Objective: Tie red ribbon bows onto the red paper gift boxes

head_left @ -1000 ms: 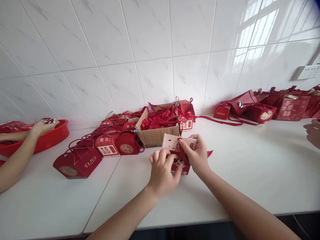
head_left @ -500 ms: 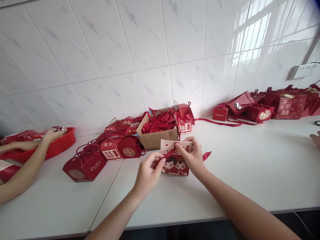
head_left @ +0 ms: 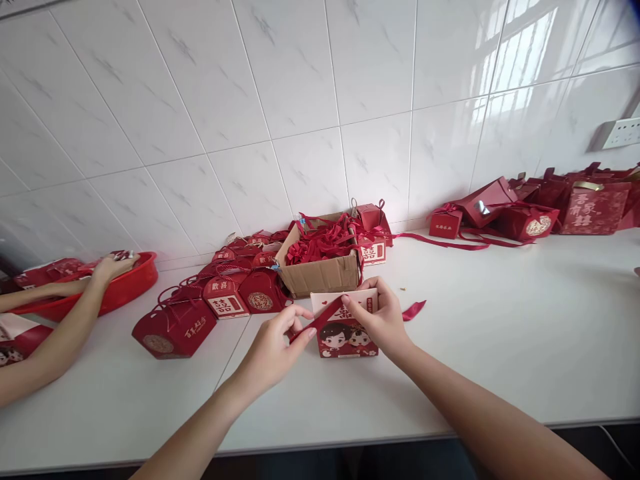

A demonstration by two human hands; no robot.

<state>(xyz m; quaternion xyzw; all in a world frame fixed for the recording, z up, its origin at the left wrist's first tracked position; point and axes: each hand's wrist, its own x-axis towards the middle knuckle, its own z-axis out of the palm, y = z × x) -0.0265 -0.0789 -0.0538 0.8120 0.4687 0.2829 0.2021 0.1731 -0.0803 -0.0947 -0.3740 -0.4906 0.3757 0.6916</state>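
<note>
The box [head_left: 347, 339] stands on the table [head_left: 500, 347], at 6 o'clock from the carton [head_left: 320, 275]. The left hand [head_left: 273, 347] pinches the ribbon [head_left: 314, 325] in a narrow grip. The right hand [head_left: 383, 320] pinches it at the box top. Thin card probably crushes easily, and the ribbon looks limp and slippery, so hold it near the ends.

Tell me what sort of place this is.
Likely a home or small-workshop counter set up with wedding favours: a white countertop against a tiled wall, many red gift boxes, a cardboard box of red ribbons. The left hand and right hand pinch a ribbon over a small box.
</note>
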